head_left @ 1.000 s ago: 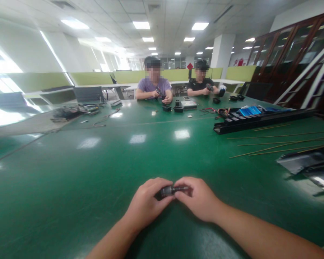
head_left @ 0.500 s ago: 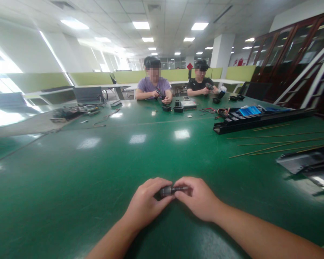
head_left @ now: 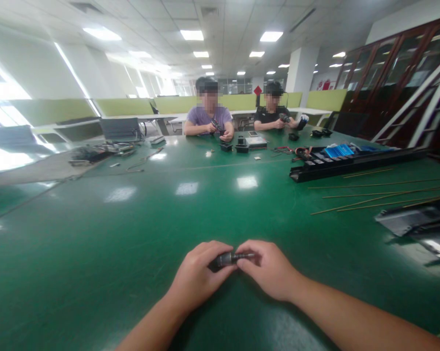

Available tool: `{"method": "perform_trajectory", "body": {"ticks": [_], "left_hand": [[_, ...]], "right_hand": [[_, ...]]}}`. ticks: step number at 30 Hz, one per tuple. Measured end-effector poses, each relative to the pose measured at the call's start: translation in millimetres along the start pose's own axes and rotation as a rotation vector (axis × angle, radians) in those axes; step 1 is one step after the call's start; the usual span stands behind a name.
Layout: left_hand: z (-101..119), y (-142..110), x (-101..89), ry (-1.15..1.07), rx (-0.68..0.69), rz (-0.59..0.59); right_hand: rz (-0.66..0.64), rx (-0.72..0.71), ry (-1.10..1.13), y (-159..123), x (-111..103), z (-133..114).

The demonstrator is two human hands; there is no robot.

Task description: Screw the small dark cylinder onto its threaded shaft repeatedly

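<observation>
Near the front of the green table [head_left: 150, 214], a short dark metal cylinder [head_left: 226, 259] lies sideways between my hands and looks like a drill chuck. A thin ridged shaft [head_left: 242, 256], like a screwdriver bit, sticks out of its right end. My left hand [head_left: 196, 273] is closed around the cylinder's left part, thumb below and fingers above. My right hand [head_left: 271, 268] pinches the shaft between thumb and fingers. The cylinder's left end and the shaft's tip are partly hidden by my fingers.
Across the table two people [head_left: 210, 114] [head_left: 273, 112] hold power drills. Small black parts [head_left: 242, 147] and a white box [head_left: 255, 142] lie before them. At right are a long black channel [head_left: 351, 165], thin brass-coloured rods [head_left: 373, 196] and dark metal parts [head_left: 417, 219].
My hands and the dark cylinder with its shaft stay almost exactly in place. Across the table, a person's gloved hand has shifted slightly.
</observation>
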State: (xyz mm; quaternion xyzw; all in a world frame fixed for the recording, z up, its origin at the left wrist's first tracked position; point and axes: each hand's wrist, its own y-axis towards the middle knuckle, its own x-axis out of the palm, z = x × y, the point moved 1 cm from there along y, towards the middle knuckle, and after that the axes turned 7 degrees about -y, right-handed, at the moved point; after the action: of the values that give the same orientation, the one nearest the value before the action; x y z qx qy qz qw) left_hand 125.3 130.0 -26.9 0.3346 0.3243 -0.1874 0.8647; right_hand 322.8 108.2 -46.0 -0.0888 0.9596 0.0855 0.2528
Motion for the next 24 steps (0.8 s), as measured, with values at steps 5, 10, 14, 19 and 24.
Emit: {"method": "perform_trajectory", "body": {"ticks": [5,10,14,19,24], "left_hand": [[-1.6,-0.7,0.1,0.021,-0.010,0.006],[-1.0,-0.1,0.5,0.020,-0.001,0.015],[-0.9,-0.3,0.9,0.024,0.004,0.031],[-0.8,-0.9,-0.3,0.013,0.007,0.040],[-0.1,0.0,-0.4,0.018,0.015,0.047]], "right_hand": [[-0.005,-0.003,0.007,0.3,-1.5,-0.2],[-0.006,-0.021,0.005,-0.1,-2.2,-0.2],[-0.015,-0.017,-0.009,0.2,-3.5,-2.0],[-0.018,-0.014,-0.016,0.2,-4.5,-2.9],[-0.014,0.009,-0.013,-0.4,-2.2,-0.7]]}}
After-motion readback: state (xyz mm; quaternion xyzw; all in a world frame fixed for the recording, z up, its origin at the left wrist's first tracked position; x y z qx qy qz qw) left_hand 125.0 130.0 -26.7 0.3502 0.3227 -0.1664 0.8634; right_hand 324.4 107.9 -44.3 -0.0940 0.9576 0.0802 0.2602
